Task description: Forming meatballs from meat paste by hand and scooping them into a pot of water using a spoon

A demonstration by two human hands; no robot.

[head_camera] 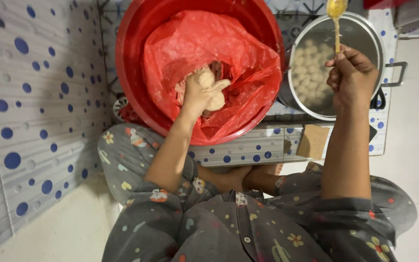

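Observation:
My left hand [201,92] is down in a big red basin [132,73] lined with a red plastic bag [204,43], squeezing a lump of pale paste [215,99] that oozes between its fingers. My right hand [351,77] grips the thin handle of a yellow spoon [336,8] held upright over a metal pot [369,34]. Several pale round balls [309,68] float in the pot's water.
The basin and pot rest on a low ledge tiled white with blue dots [253,150]. A similar dotted wall [30,121] stands at the left. My folded legs in grey patterned clothes [238,223] sit on the pale floor [413,145]. A brown cardboard piece [312,141] leans on the ledge.

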